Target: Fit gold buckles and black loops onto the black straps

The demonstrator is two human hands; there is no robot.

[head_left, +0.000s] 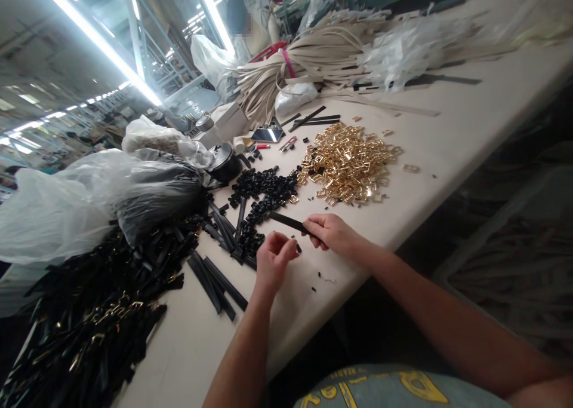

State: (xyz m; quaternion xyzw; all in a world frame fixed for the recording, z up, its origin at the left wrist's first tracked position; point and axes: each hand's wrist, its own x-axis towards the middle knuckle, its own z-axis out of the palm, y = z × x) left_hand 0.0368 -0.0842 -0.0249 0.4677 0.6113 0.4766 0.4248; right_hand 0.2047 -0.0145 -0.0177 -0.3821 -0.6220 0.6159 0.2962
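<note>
In the head view my right hand (pixel 326 231) grips one end of a flat black strap (pixel 289 221), which points left over the table. My left hand (pixel 275 255) is just below the strap, its fingers curled and thumb pressed in; what it pinches, if anything, is hidden. A tiny dark piece (pixel 299 248) shows beside the left thumb. Beyond my hands lies a heap of small black loops (pixel 264 190), and to its right a pile of gold rectangular buckles (pixel 351 160). More black straps (pixel 219 285) lie left of my left hand.
A big heap of black straps with gold buckles (pixel 98 318) covers the left side, under plastic bags (pixel 102 187). Behind stand a dark lidded pot (pixel 224 162), a phone (pixel 267 135) and a bundle of beige strips (pixel 313 55). The table edge (pixel 380 255) runs diagonally near me.
</note>
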